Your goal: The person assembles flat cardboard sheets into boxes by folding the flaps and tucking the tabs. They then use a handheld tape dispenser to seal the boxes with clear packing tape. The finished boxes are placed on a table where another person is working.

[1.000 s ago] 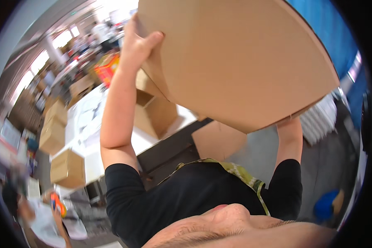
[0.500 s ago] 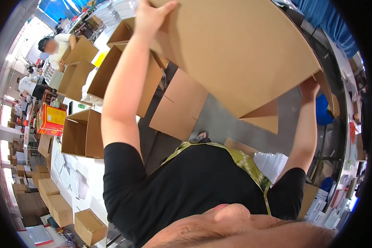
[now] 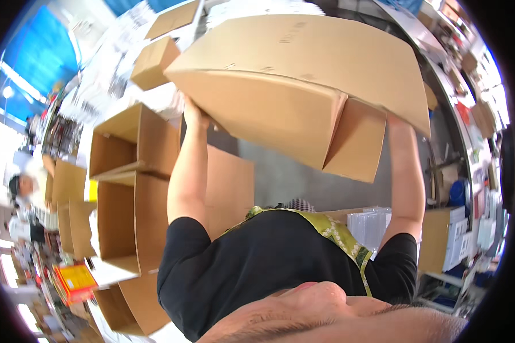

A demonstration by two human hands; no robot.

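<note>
Large carton (image 3: 263,111) was at twelve o'clock, long axis roughly ten-to-four, end flap (image 3: 356,140) pointing six. Left hand (image 3: 195,112) grasped its edge; right hand (image 3: 397,123) partly hidden, grip couldn't be told.

This looks like a packing workshop: open cardboard boxes (image 3: 152,223) line a white table (image 3: 111,273) on the left, a large cardboard box (image 3: 303,48) is near the middle, a cluttered long bench (image 3: 422,43) runs along the right, and other people (image 3: 20,228) are at the far left.
</note>
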